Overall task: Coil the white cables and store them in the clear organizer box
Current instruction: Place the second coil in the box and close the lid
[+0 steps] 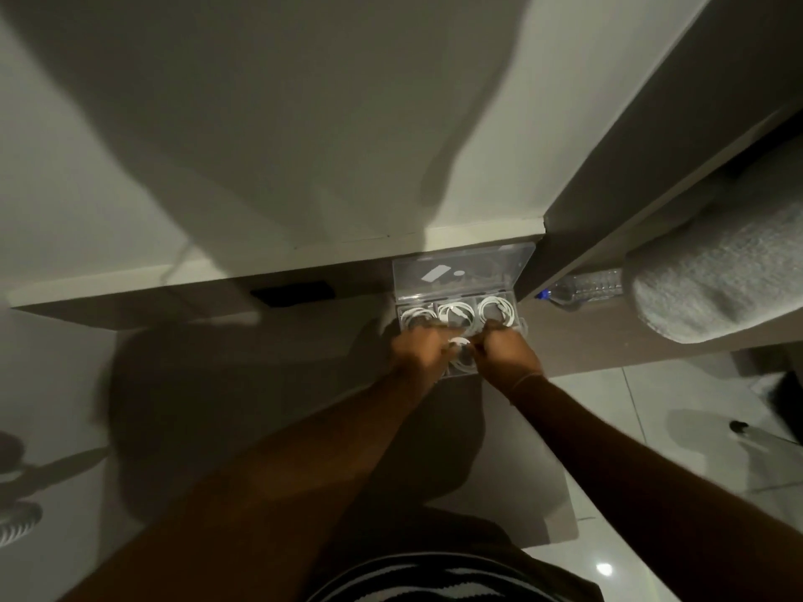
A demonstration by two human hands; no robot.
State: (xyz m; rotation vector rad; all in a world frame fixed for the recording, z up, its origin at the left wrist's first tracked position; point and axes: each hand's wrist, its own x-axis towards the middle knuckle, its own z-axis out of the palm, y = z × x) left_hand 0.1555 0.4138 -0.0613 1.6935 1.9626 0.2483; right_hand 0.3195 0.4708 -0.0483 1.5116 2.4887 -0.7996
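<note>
At about nine o'clock from the box a dark flat object (292, 293) lies on the tabletop (217, 362), well apart from the work.

The left hand (419, 350) rests over the near-left part of the clear organizer box (456, 323), fingers curled down into it. It seems to be pressing or steadying the cable there, but whether it actually pinches anything I cannot tell; the picture is dim and blurred.

Between the two hands a coiled white cable (461, 354) sits in a near compartment at the box's six o'clock side. In the far row, toward twelve o'clock, three compartments each hold a white coil: left coil (418, 317), middle coil (456, 314), right coil (496, 310). The open lid (460, 271) stands up behind them.

The right hand (506, 354) is curled at the near-right of the box, touching the same near coil. Its grip looks narrow, fingers drawn together on or just beside the loop.

Judging by this, the step in hand is seating a coil in a near compartment. The next move calls for pushing the loops down flat so they do not spring out, then letting go with both hands.

At three o'clock a plastic bottle (584, 288) lies beside the box, with a grey fabric bundle (721, 280) further right.
</note>
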